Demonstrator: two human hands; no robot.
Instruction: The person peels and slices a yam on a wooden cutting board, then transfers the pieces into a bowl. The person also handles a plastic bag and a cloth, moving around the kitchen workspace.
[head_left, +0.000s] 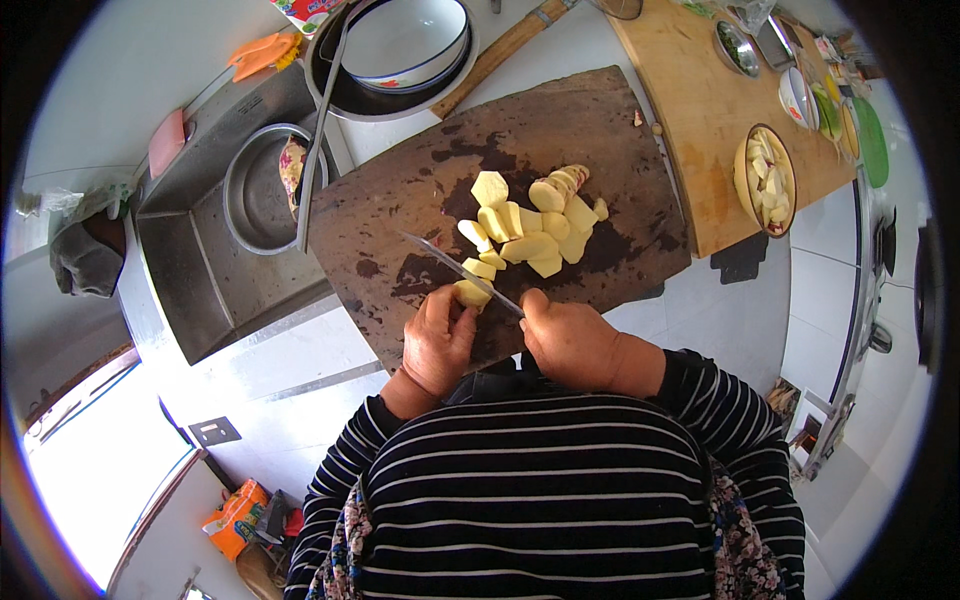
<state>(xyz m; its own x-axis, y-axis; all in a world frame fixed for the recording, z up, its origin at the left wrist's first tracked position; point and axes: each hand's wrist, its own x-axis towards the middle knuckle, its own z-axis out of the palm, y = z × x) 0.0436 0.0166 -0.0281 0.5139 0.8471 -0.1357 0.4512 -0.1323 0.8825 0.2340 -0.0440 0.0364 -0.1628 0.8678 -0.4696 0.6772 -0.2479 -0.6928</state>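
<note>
My left hand (441, 336) pinches a peeled yellow potato piece (472, 293) near the front edge of a dark, wet-stained wooden cutting board (390, 300). In my right hand (570, 337) is the handle of a kitchen knife (457, 268), its blade slanting to the far left. The blade lies against the piece in my left hand, with cut bits just beyond it. Past the knife, a loose pile of cut yellow chunks (531, 246) covers the board's middle. A row of overlapping slices (559, 187) with reddish skin edges lies at the pile's far right.
Left of the board is a steel sink (206, 262) holding a metal basin (259, 244) under a long faucet spout (319, 142). Nested bowls (405, 41) and a wooden-handled strainer (510, 52) lie beyond. On the right, a light wooden board (682, 112) carries a bowl of pale chunks (769, 180).
</note>
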